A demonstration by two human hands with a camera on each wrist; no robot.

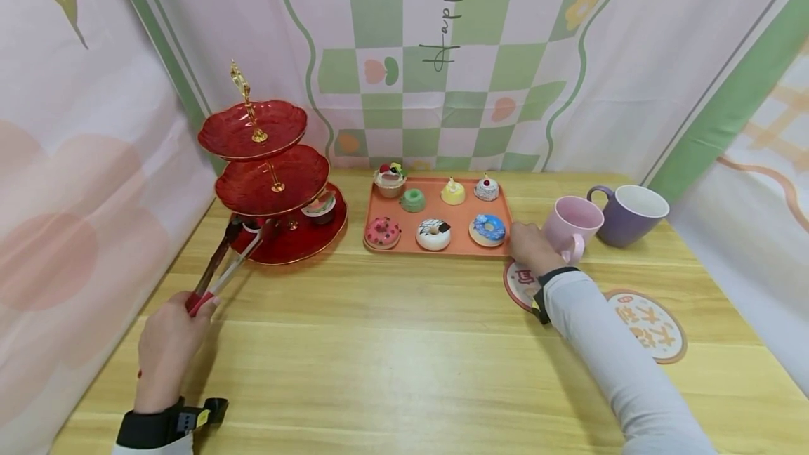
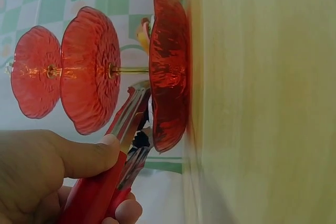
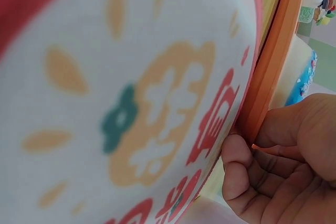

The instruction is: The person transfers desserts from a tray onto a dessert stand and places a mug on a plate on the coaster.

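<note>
My left hand [image 1: 172, 343] grips red-handled tongs [image 1: 199, 302]. Their tips reach over the bottom plate of a red three-tier stand [image 1: 272, 181], around a small dark-and-white cake [image 1: 251, 225] that the tongs partly hide. In the left wrist view, the thumb presses along the tong handle [image 2: 94, 192]. A toy cup dessert [image 1: 319, 210] sits on the same bottom plate. My right hand [image 1: 534, 248] pinches the front right corner of an orange tray [image 1: 436, 206]. On the tray stand a pink donut [image 1: 383, 232], a white donut [image 1: 433, 234], a blue donut [image 1: 487, 229] and several small cakes.
Right of the tray are a pink mug [image 1: 571, 222] and a purple mug [image 1: 632, 215]. A round coaster [image 1: 520, 285] lies partly under my right wrist, and another coaster [image 1: 651, 325] lies farther right. Patterned cloth [image 1: 436, 55] hangs behind the table.
</note>
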